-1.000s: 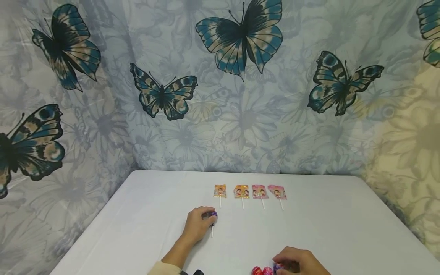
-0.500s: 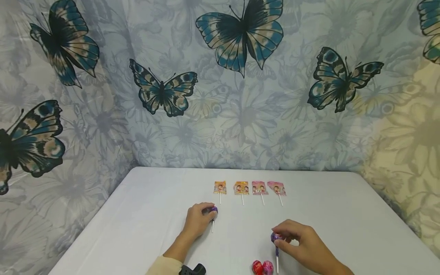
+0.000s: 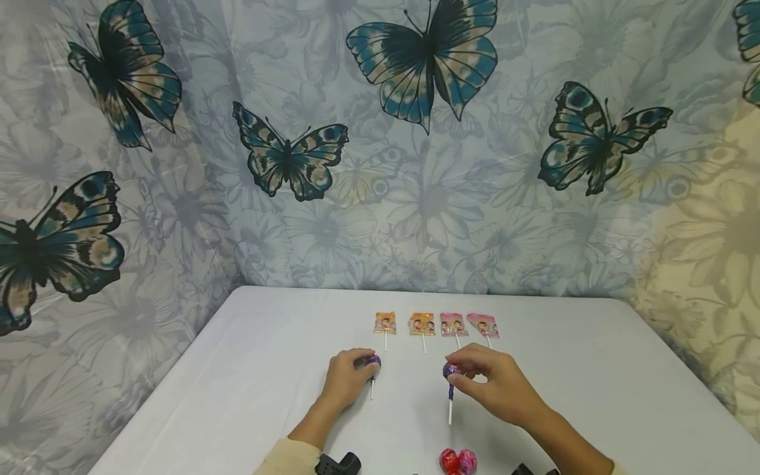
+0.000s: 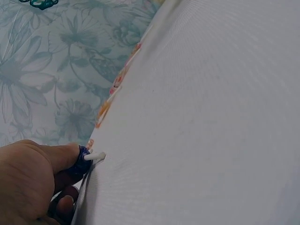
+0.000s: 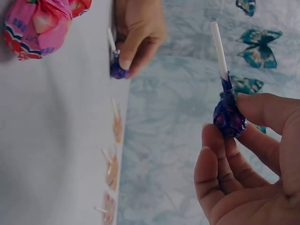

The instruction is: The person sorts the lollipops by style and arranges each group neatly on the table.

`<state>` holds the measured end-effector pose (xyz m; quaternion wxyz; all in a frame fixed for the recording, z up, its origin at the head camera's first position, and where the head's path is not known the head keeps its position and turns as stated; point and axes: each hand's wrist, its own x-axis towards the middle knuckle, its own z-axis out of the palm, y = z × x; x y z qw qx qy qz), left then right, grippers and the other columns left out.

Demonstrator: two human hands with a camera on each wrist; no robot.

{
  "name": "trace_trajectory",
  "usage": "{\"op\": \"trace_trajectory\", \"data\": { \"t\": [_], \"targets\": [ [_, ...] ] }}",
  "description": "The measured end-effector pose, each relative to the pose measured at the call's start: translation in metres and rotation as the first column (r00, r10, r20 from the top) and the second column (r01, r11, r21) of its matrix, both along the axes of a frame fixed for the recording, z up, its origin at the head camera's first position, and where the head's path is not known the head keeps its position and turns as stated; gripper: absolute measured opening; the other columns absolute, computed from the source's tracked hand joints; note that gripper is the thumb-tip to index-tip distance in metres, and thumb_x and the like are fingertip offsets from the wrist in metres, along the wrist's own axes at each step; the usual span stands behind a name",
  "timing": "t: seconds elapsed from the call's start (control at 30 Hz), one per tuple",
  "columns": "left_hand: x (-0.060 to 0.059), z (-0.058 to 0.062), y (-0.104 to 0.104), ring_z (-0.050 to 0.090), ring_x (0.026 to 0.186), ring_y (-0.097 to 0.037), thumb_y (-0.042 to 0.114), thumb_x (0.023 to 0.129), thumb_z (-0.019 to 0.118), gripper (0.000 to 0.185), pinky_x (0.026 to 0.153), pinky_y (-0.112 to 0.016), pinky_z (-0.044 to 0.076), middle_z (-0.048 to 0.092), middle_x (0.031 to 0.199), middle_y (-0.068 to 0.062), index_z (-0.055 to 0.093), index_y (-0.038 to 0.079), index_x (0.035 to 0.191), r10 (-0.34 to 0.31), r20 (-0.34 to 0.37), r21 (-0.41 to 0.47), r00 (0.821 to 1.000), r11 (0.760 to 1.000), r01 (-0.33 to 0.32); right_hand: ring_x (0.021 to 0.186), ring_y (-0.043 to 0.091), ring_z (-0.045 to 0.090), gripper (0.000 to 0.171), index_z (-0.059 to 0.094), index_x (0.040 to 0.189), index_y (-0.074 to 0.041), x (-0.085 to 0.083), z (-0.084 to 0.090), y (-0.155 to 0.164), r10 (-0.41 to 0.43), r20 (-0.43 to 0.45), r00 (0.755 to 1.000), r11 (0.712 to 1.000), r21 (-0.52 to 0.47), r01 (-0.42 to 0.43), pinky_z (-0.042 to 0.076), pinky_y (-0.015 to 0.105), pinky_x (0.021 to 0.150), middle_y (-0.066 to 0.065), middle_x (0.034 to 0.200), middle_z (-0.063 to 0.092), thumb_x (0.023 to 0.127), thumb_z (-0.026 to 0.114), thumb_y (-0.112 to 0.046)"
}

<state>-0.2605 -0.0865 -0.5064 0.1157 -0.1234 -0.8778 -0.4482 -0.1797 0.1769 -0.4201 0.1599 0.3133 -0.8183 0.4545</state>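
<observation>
Purple foil-wrapped round lollipop (image 3: 449, 371) hangs pinched by its head in right hand (image 3: 495, 386) grip above white worktop (image 3: 594, 369); may slip or swing. Left hand (image 3: 347, 382) grips second purple lollipop (image 3: 373, 361) lying on worktop; it could roll.

Four flat wrapped lollipops (image 3: 436, 324) lie in a row. There are two purple round lollipops (image 3: 450, 371) and two red-pink ones (image 3: 458, 461).

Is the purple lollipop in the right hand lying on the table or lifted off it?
Lifted. The right hand pinches the purple lollipop by its head, stick hanging down above the table.
</observation>
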Motion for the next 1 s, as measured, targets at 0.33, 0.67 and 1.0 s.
{"op": "trace_trajectory", "data": {
  "t": [0.33, 0.67, 1.0],
  "targets": [
    [0.0, 0.001, 0.001, 0.053, 0.098, -0.019, 0.021, 0.074, 0.067, 0.026, 0.084, -0.036, 0.039, 0.061, 0.097, 0.001, 0.066, 0.013, 0.098, 0.009, 0.026, -0.003, 1.0, 1.0, -0.009, 0.071, 0.012, 0.057, 0.021, 0.063, 0.096, -0.01, -0.008, 0.009, -0.016, -0.039, 0.012, 0.999, 0.999, 0.008, 0.039, 0.048, 0.029, 0.062, 0.0, 0.087, 0.06, 0.075, 0.067, -0.009],
    [-0.001, -0.001, 0.001, 0.054, 0.095, -0.018, 0.021, 0.074, 0.068, 0.024, 0.082, -0.036, 0.04, 0.062, 0.094, 0.004, 0.066, 0.014, 0.097, 0.011, 0.023, 0.007, 1.0, 1.0, -0.011, 0.071, 0.007, 0.056, 0.022, 0.064, 0.096, -0.011, -0.029, -0.005, -0.022, -0.066, 0.005, 0.998, 0.995, 0.072, 0.065, 0.048, 0.029, 0.061, -0.005, 0.088, 0.06, 0.075, 0.067, -0.017],
    [-0.002, -0.001, 0.001, 0.054, 0.094, -0.016, 0.022, 0.074, 0.068, 0.024, 0.082, -0.035, 0.04, 0.061, 0.093, 0.005, 0.067, 0.014, 0.097, 0.015, 0.023, 0.005, 1.0, 1.0, -0.015, 0.071, 0.005, 0.055, 0.019, 0.064, 0.092, -0.019, -0.051, -0.019, -0.033, -0.102, 0.118, 0.988, 0.986, 0.143, 0.085, 0.047, 0.025, 0.062, -0.01, 0.084, 0.059, 0.074, 0.069, -0.021]
  ]
}}
